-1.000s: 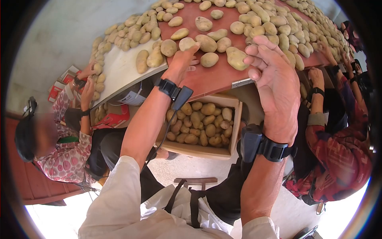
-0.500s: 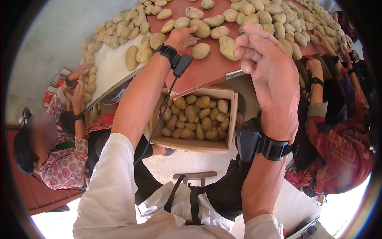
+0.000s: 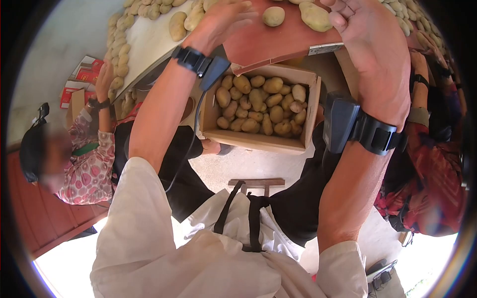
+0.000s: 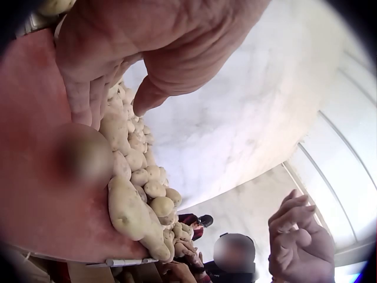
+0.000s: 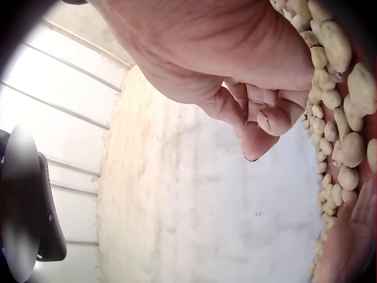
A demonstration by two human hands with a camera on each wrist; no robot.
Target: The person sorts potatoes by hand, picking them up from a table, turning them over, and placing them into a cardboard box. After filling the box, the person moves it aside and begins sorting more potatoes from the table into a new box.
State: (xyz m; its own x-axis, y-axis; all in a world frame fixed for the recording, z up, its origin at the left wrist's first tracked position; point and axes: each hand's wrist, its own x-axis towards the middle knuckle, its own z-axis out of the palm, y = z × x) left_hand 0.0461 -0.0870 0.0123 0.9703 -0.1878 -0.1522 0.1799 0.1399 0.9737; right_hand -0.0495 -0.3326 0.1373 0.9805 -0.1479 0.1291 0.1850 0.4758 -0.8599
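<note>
At the top of the head view my left hand [image 3: 223,20] reaches over the red tabletop [image 3: 271,39], fingers extended, with potatoes beside it. The left wrist view shows that hand [image 4: 159,50] with its thumb apart from the fingers and a heap of potatoes [image 4: 126,206] behind. A single round potato [image 3: 273,16] lies on the red top to its right. My right hand [image 3: 370,44] is raised at the table's front edge, near a lumpy potato [image 3: 315,17]. Its fingers curl loosely around nothing in the right wrist view, where potatoes [image 5: 353,150] lie beyond.
Below the table edge stands a cardboard box [image 3: 253,140] holding many potatoes [image 3: 256,99]. A white tabletop [image 3: 154,37] with more potatoes adjoins at left. One person [image 3: 89,174] sits at left, another [image 3: 427,179] at right. A metal latch [image 3: 325,48] sits on the table edge.
The head view has tilted down, so the tabletop and both hands appear higher. My left hand has left the potatoes it was touching; the right stays raised and loosely curled.
</note>
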